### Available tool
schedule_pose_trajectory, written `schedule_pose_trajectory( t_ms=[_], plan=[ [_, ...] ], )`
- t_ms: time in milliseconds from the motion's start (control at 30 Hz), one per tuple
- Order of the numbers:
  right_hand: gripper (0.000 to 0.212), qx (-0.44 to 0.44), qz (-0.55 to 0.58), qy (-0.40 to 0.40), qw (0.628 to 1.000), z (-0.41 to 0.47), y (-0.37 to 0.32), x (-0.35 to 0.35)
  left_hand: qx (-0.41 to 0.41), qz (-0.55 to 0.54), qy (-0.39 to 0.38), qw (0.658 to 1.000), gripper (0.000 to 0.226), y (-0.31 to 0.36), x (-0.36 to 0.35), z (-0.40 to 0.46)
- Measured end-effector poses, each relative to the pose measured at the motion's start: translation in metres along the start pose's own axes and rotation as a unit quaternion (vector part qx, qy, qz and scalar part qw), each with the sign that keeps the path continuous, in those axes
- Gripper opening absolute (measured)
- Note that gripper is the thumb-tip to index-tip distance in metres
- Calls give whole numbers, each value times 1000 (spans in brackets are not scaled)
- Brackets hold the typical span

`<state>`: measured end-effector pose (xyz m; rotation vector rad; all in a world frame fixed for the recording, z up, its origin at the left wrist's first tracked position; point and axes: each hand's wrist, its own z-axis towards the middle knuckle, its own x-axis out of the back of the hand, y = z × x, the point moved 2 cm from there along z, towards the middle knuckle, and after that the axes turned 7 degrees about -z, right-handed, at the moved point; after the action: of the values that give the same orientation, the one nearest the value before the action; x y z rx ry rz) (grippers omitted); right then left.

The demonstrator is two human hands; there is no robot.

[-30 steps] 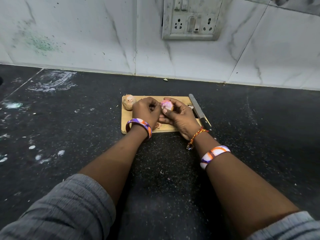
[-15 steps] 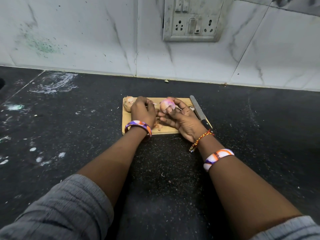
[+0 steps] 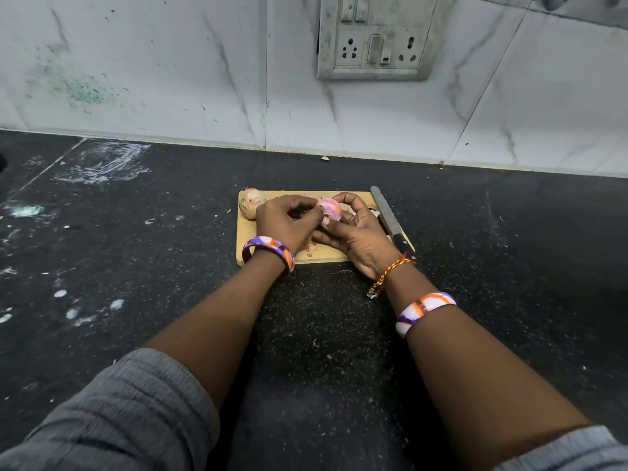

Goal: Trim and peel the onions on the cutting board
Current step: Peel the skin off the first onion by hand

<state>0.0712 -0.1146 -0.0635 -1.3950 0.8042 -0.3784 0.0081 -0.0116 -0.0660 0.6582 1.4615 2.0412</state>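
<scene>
Onions sit on the wooden cutting board (image 3: 272, 260) in the head view: a half-peeled pink onion (image 3: 330, 209) is cupped in the curled fingers of the right hand (image 3: 356, 237), while the left hand (image 3: 287, 222) pinches at its near side with bent fingertips. A second onion (image 3: 250, 202), still in its papery skin, lies at the board's far left corner beside that hand. Skin scraps (image 3: 311, 248) lie on the board below the hands, and a kitchen knife (image 3: 387, 214) rests along its right edge.

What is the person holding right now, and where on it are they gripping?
A pink peeled onion: the right hand cups it from below and behind, while the left hand pinches at its left side.
</scene>
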Motion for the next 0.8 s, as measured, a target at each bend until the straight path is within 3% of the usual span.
schedule_pose_trajectory(
  t_ms=[267,500,800],
  plan=[
    [33,19,-42,5,999,-1,1,-2,-24,54,10,998,20,1,1,-3],
    [36,23,-26,12,999,-2,1,1,-1,13,-30,999,19,1,4,1],
    [34,18,-40,3,999,-1,0,0,6,13,-26,1000,15,3,3,-2]
  ],
)
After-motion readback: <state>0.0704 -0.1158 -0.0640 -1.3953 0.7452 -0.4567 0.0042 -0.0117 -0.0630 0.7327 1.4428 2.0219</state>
